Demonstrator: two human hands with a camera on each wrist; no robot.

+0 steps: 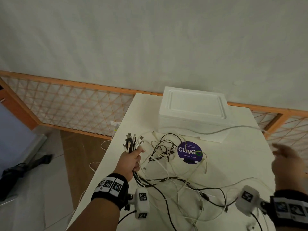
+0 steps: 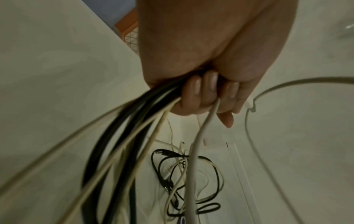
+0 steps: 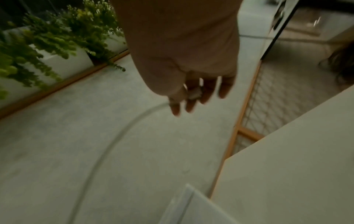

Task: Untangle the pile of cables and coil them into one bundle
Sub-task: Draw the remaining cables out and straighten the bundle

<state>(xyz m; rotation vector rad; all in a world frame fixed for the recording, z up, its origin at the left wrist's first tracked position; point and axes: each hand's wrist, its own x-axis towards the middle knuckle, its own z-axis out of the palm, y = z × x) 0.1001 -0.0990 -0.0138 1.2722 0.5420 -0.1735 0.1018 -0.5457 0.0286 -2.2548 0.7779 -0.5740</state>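
Note:
My left hand [image 1: 133, 160] grips a bunch of black and white cables just below their plugs [image 1: 131, 142], which stick up out of the fist. In the left wrist view the fingers [image 2: 201, 94] curl round the strands, and these trail down onto the table. A loose tangle of cables [image 1: 166, 157] lies spread over the white table [image 1: 241, 164]. My right hand [image 1: 286, 160] is raised at the right edge and blurred. In the right wrist view, thumb and fingers [image 3: 191, 97] pinch the plug of a white cable [image 3: 114, 144]. That cable [image 1: 233, 128] arcs over the box.
A white foam box [image 1: 191, 112] stands at the back of the table, with a round purple sticker [image 1: 190, 152] in front of it. An orange lattice railing [image 1: 66, 104] runs behind. The table's left edge is close to my left hand. Green plants [image 3: 47, 37] show far off.

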